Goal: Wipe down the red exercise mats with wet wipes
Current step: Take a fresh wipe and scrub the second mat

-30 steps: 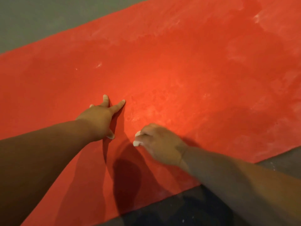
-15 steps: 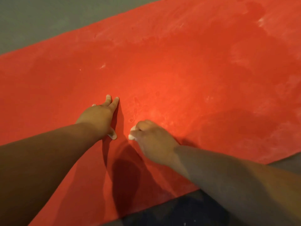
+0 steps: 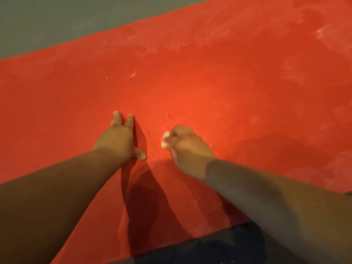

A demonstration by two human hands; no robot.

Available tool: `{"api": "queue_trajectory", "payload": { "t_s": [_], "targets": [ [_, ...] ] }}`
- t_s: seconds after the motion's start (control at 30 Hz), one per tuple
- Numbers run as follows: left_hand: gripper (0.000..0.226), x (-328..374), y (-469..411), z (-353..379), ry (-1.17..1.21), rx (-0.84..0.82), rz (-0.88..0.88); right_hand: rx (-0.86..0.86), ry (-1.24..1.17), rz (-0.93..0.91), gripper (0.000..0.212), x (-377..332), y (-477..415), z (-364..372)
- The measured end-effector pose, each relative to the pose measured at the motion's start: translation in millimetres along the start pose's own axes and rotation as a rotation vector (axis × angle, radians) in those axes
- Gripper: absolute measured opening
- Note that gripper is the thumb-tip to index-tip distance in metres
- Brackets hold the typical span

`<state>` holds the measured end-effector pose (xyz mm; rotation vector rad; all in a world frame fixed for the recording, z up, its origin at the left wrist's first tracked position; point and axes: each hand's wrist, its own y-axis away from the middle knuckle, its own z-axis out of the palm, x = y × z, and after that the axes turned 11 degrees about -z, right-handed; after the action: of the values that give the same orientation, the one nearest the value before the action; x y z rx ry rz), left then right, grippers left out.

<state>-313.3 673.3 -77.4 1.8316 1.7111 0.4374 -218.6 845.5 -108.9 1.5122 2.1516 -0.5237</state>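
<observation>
The red exercise mat (image 3: 238,88) is laid flat on the floor, pale smears left across it. It is braced by the flat, straight-fingered left hand (image 3: 118,140). The right hand (image 3: 188,147), clenched round the wet wipe (image 3: 165,139), has been pushed forward: scrubbing is judged ongoing.

Grey floor (image 3: 47,20) carries 1 red mat (image 3: 209,82), flat, whitish smears across surface.

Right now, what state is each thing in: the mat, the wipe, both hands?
red mat: spread flat, pale dusty smears along its far side.
left hand: fingers straight, resting flat on the mat.
wet wipe: bunched, mostly hidden, only white bits showing.
right hand: fingers curled round the wet wipe.
</observation>
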Motion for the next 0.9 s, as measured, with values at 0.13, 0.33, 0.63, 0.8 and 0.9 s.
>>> {"api": "queue_trajectory", "payload": {
  "t_s": [0.13,0.33,0.63,0.8,0.9],
  "targets": [
    [0.133,-7,0,4,0.006,-0.040,-0.078,-0.114,0.006,-0.163,0.022,20,-7,-10],
    [0.134,-10,-7,-2,-0.071,-0.082,-0.029,0.083,0.218,0.271,0.027,88,-74,-55],
    [0.136,-10,-11,-1,-0.085,-0.055,-0.028,-0.122,0.080,-0.190,0.022,13,-25,-8],
    [0.138,-8,-11,-3,-0.077,-0.071,-0.035,0.092,0.218,0.238,0.027,78,-85,-48],
    [0.138,-7,-11,-3,-0.063,-0.080,-0.042,0.020,0.201,0.175,0.026,53,-78,-30]
  ]
}}
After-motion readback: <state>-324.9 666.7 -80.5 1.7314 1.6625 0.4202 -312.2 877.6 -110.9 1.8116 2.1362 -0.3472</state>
